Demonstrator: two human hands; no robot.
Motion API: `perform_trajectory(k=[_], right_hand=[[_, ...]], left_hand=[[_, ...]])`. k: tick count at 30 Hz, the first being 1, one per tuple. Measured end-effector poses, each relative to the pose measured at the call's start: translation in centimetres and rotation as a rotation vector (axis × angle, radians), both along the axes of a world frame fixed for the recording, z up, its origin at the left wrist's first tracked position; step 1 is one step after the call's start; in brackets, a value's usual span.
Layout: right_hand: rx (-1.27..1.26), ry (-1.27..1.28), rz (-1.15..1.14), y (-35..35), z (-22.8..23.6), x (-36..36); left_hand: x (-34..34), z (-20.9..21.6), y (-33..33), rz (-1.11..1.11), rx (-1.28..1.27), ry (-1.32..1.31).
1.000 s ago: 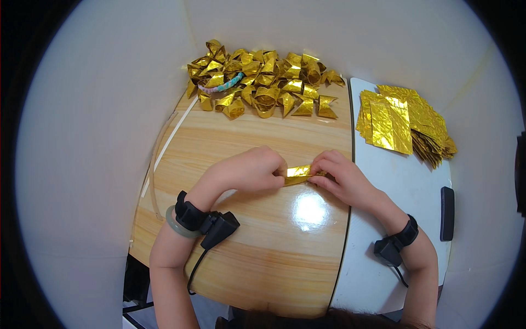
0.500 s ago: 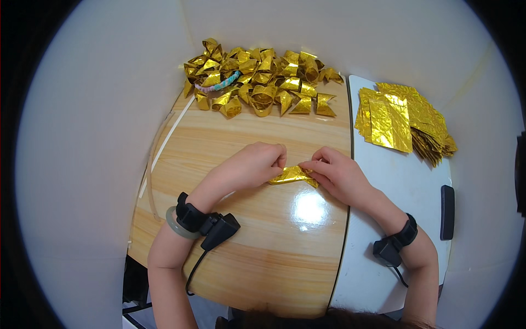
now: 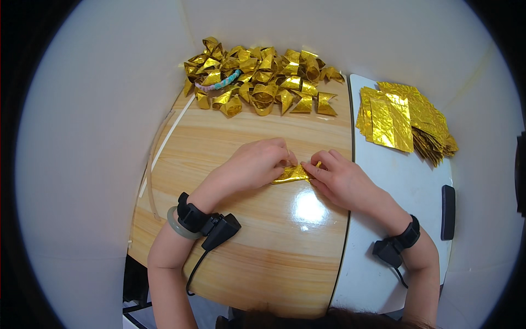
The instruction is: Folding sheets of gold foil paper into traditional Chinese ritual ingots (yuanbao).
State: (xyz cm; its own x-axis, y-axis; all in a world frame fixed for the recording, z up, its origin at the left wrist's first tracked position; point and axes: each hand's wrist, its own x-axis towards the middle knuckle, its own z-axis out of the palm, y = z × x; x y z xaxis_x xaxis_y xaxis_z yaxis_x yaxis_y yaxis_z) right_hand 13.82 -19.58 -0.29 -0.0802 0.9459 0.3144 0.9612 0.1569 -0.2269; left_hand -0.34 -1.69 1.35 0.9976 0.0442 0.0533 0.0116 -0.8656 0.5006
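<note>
Both hands press a small gold foil piece point(image 3: 291, 174) flat on the wooden table point(image 3: 246, 263): the left hand point(image 3: 257, 164) curled over its left end, the right hand point(image 3: 337, 178) pinching its right end with nearly closed fingers. Bare wood lies toward the table's near edge; the folded gold pile point(image 3: 263, 82) sits well apart at the far edge.

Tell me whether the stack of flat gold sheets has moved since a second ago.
No. The stack of flat gold sheets lies in the same place on the white table, beside the seam with the wooden table.

Left hand point(image 3: 257, 164) and right hand point(image 3: 339, 178) together on a gold foil piece point(image 3: 291, 174) atop the wooden table point(image 3: 241, 257).
</note>
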Motion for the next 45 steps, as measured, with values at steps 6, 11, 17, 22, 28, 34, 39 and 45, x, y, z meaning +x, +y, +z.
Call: perform_trajectory(k=[6,11,17,22,28,34,39,45], right_hand=[[-0.048,0.098,0.016,0.3,-0.7,1.2],[-0.080,0.217,0.037,0.2,-0.5,1.9],[-0.226,0.278,0.086,0.0,0.8,1.9],[-0.241,0.233,0.083,-0.2,0.7,2.1],[-0.262,0.273,0.089,-0.2,0.8,2.2],[-0.276,0.266,0.095,-0.2,0.8,2.3],[-0.234,-0.039,0.106,-0.6,1.3,2.0],[-0.207,-0.261,0.056,-1.6,1.5,1.9]], left_hand=[[0.1,-0.1,0.1,-0.088,-0.050,-0.038],[-0.3,1.0,-0.2,-0.122,-0.038,0.051],[-0.6,0.9,-0.5,-0.126,0.070,0.005],[-0.3,1.0,-0.2,-0.132,0.015,0.002],[-0.1,1.2,0.7,-0.096,-0.088,0.113],[0.2,0.1,0.4,-0.154,-0.118,0.023],[0.3,-0.3,0.8,-0.182,-0.100,0.067],[0.1,-0.3,0.7,-0.177,-0.083,0.057]])
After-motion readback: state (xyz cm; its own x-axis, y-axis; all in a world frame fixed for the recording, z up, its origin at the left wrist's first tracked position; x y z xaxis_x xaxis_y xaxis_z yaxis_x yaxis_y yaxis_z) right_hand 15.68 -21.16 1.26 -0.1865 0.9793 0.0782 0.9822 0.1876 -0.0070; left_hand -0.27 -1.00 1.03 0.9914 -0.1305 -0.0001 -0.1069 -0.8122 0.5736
